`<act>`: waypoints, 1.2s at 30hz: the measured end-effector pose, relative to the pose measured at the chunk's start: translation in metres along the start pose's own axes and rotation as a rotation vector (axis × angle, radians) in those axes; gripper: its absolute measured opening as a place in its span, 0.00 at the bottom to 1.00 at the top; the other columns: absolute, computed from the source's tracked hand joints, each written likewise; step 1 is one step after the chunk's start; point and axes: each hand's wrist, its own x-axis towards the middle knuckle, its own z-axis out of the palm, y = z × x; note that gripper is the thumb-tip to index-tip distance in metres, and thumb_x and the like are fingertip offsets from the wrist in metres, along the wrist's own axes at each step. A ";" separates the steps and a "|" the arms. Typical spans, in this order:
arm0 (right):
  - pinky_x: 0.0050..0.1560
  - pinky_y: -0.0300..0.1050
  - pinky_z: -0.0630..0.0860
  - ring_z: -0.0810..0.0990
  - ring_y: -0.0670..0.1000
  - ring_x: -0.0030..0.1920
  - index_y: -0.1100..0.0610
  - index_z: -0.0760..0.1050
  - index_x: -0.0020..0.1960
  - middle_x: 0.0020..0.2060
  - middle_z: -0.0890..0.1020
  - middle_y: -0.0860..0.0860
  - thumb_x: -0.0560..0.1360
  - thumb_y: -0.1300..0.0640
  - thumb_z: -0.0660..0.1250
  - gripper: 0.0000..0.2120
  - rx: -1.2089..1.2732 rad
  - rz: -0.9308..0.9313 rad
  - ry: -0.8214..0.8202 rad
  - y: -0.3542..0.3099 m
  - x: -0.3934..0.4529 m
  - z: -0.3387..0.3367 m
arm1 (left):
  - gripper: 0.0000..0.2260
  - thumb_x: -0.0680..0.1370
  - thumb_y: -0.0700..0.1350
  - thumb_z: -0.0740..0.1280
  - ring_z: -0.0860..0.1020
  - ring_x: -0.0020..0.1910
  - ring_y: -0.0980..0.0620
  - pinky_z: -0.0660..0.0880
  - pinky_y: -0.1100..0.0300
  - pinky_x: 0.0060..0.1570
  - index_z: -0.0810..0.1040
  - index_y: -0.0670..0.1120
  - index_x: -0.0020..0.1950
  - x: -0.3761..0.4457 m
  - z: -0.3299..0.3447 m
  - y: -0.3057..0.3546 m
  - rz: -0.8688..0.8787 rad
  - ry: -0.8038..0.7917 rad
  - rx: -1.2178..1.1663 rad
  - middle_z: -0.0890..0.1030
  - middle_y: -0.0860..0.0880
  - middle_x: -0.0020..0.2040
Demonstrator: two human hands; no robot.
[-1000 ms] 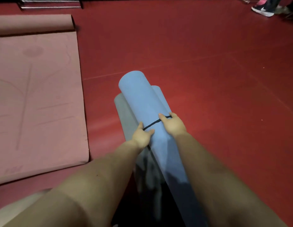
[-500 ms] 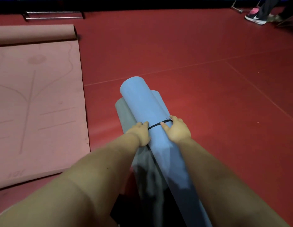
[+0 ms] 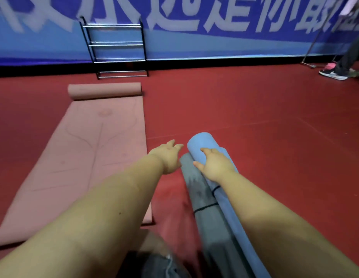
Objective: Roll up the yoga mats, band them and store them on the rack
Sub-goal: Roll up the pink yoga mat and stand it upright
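A rolled blue mat (image 3: 202, 145) lies on a rolled grey mat (image 3: 191, 175), both pointing away from me. A black band (image 3: 215, 190) circles the blue roll and another black band (image 3: 204, 207) circles the grey one. My right hand (image 3: 214, 164) rests on top of the blue roll near its far end, fingers spread. My left hand (image 3: 168, 155) hovers left of the rolls with relaxed fingers, holding nothing. A pink mat (image 3: 84, 149) lies flat at the left, its far end partly rolled (image 3: 104, 90). A black metal rack (image 3: 116, 51) stands against the wall.
The floor (image 3: 274, 137) is red. A blue banner wall (image 3: 214, 37) closes the far side. A person's legs and shoes (image 3: 335, 72) stand at the far right beside a metal stand. My knee (image 3: 154, 261) shows at the bottom.
Both hands let go of the black band and moved forward along the blue roll; the left hand came off it. My view tilted up, bringing the rack and wall into sight.
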 end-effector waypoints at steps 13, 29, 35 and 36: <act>0.65 0.50 0.67 0.67 0.57 0.68 0.52 0.61 0.73 0.69 0.67 0.55 0.78 0.42 0.59 0.28 -0.061 -0.470 -0.015 -0.299 0.005 0.008 | 0.29 0.80 0.54 0.59 0.56 0.75 0.45 0.59 0.50 0.71 0.52 0.50 0.77 -0.186 -0.067 -0.274 -0.356 0.138 0.121 0.48 0.46 0.78; 0.67 0.48 0.66 0.68 0.54 0.67 0.50 0.61 0.72 0.67 0.69 0.51 0.77 0.43 0.60 0.26 -0.233 -0.398 -0.505 -0.293 0.022 0.317 | 0.30 0.80 0.55 0.56 0.54 0.75 0.48 0.48 0.53 0.73 0.48 0.48 0.77 -0.163 0.227 -0.411 -0.238 -0.272 0.031 0.55 0.46 0.77; 0.63 0.43 0.67 0.71 0.52 0.65 0.52 0.67 0.68 0.65 0.73 0.49 0.81 0.50 0.55 0.17 -0.214 -0.455 -0.384 -0.274 0.022 0.344 | 0.30 0.80 0.52 0.60 0.69 0.66 0.46 0.62 0.56 0.66 0.49 0.52 0.78 -0.158 0.226 -0.425 0.031 -0.476 0.215 0.68 0.47 0.70; 0.61 0.44 0.68 0.71 0.53 0.64 0.52 0.68 0.67 0.63 0.74 0.50 0.81 0.50 0.55 0.16 -0.216 -0.492 -0.348 -0.273 0.022 0.343 | 0.30 0.79 0.51 0.61 0.70 0.66 0.46 0.64 0.57 0.64 0.50 0.53 0.78 -0.155 0.221 -0.426 0.015 -0.505 0.175 0.69 0.48 0.70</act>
